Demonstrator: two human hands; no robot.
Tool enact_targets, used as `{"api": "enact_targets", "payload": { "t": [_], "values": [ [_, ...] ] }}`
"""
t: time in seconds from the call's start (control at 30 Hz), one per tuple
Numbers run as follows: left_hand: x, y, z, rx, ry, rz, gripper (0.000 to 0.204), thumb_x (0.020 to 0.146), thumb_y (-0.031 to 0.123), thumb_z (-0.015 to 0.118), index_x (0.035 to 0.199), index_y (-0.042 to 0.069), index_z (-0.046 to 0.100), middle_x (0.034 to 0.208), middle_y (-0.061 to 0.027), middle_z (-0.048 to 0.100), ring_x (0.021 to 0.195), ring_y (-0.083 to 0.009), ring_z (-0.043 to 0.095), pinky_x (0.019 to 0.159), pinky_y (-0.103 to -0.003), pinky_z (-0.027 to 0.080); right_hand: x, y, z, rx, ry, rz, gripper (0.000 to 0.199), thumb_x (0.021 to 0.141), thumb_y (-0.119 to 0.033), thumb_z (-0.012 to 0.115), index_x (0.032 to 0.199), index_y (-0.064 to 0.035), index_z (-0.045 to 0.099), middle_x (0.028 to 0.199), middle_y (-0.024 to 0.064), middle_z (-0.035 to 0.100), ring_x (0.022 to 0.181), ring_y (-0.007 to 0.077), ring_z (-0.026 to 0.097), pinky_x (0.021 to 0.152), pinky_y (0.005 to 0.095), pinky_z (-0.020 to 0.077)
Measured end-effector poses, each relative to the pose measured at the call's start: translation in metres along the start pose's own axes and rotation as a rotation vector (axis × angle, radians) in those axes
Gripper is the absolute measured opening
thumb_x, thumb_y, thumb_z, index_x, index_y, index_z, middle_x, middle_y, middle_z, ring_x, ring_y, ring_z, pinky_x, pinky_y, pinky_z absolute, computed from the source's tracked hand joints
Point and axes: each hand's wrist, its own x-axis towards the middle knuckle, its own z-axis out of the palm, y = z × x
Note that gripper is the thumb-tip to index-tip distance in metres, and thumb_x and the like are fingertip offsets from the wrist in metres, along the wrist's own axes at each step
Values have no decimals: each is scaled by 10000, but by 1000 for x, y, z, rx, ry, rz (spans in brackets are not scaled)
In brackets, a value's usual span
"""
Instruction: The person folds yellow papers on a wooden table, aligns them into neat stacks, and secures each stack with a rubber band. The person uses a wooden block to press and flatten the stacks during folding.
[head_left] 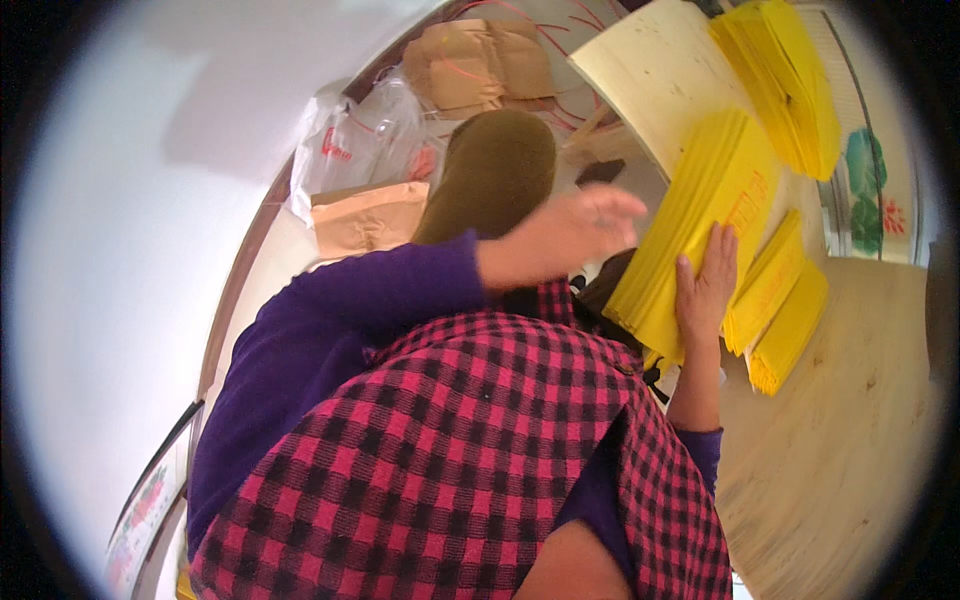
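Note:
A thick stack of yellow paper [700,205] with red print leans at the near edge of the wooden table, its many layered edges facing left. My right hand [706,285] lies flat against the printed face of this stack, fingers stretched out. Just left of the stack, my left hand [572,232] hovers in the air, slightly blurred, with its fingers extended and nothing visible in them. Beyond my right hand, two smaller yellow paper bundles [775,290] rest side by side on the table.
Another yellow stack [785,85] sits at the table's far end, beside a pale board [655,75]. The bare wooden tabletop [850,400] stretches to the right. On the floor at left are brown cardboard pieces [370,218] and a clear plastic bag [365,145].

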Motion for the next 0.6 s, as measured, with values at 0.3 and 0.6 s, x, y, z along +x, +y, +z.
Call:
{"api": "enact_targets", "payload": {
  "t": [0.3,0.6],
  "values": [
    [-58,-59,-252,399,1032,-97,216,823,127,569,998,12,623,929,-95,634,857,-131,585,732,-245,453,3,-5,-11,93,-46,-26,617,891,-294,501,1392,-7,284,1455,223,234,1353,368,198,1099,434,154],
    [-29,-191,-362,1306,588,-498,430,772,293,591,1117,37,611,1196,-273,521,1168,-380,464,1008,-396,356,9,-9,-19,199,-79,35,691,923,-504,374,1395,-6,290,1458,214,235,1364,346,193,1095,427,166]
  ]
}}
